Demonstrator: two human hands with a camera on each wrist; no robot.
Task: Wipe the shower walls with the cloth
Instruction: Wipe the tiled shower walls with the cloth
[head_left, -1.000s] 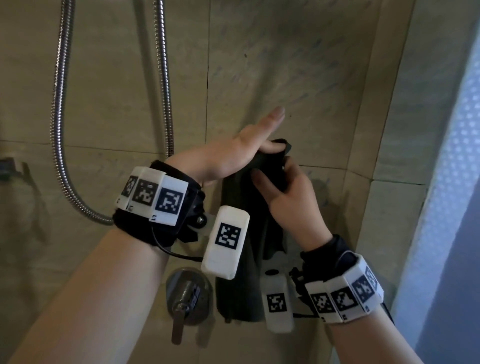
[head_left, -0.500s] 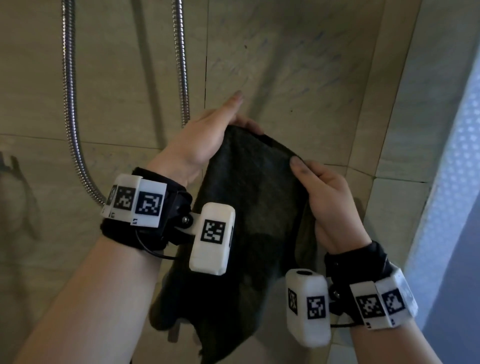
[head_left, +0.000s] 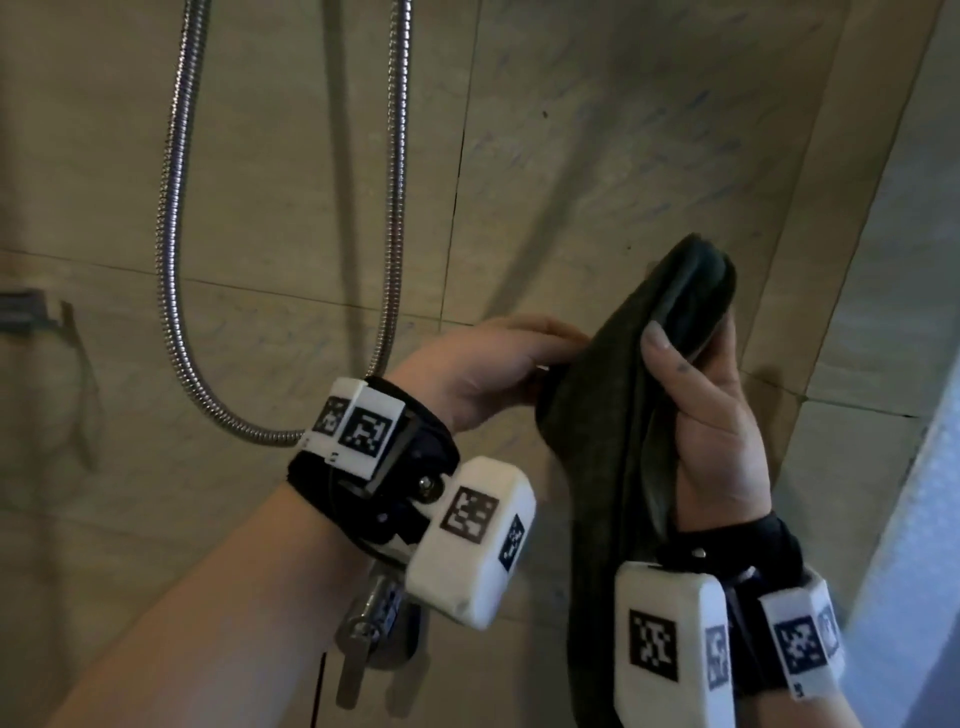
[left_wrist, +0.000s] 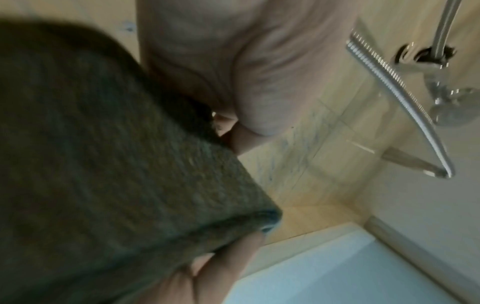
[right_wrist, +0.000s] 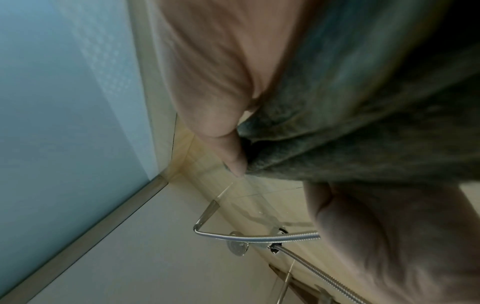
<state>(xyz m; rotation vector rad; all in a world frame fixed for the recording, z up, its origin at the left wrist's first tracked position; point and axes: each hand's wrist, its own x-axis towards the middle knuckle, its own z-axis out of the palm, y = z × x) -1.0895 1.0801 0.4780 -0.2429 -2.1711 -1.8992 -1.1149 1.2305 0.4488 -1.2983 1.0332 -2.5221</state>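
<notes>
A dark green cloth (head_left: 602, 467) is folded lengthwise and hangs in front of the beige tiled shower wall (head_left: 571, 130). My right hand (head_left: 685, 364) grips the cloth near its top, thumb on the near face and fingers behind it. From the left, my left hand (head_left: 540, 358) holds the cloth's left edge, its fingertips hidden behind the fabric. The left wrist view shows the cloth (left_wrist: 116, 164) against my left hand (left_wrist: 233, 127). In the right wrist view my right hand (right_wrist: 228, 144) clamps the cloth (right_wrist: 363, 127).
A metal shower hose (head_left: 171, 260) loops down the wall on the left. The chrome mixer handle (head_left: 363, 639) sticks out below my left wrist. A frosted glass panel (head_left: 924, 519) closes the right side, next to the tiled corner.
The cloth was spread wide between both hands; it is now folded narrow. My hands have come together and shifted right, with the right hand raising the cloth's top.
</notes>
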